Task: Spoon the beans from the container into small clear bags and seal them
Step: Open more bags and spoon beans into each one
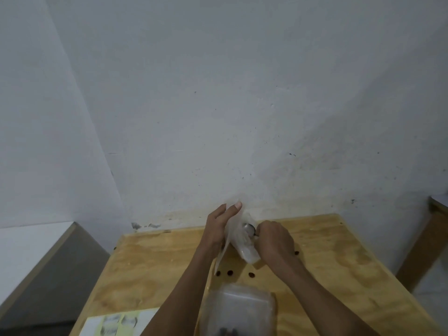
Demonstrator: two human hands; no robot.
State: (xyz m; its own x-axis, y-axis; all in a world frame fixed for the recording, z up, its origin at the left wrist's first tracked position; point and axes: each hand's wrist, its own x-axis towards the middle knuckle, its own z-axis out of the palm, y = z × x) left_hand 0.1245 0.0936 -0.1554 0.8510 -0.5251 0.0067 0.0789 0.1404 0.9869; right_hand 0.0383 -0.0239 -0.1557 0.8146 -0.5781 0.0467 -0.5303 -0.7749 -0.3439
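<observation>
My left hand (219, 225) holds a small clear bag (238, 241) up by its top edge, thumb and fingers pinching the plastic. My right hand (274, 242) grips a metal spoon (249, 229) whose bowl is inside the mouth of the bag. The bag's lower end rests on the wooden table (339, 275). A clear plastic container (238, 309) stands near the table's front edge between my forearms; its contents are blurred. Several dark red beans (229, 272) lie loose on the table below the bag.
A printed sheet (116, 322) lies at the table's front left. A grey-white surface (36, 258) sits to the left, lower than the table. Another wooden piece of furniture (426, 241) stands at the right. A white wall rises directly behind the table.
</observation>
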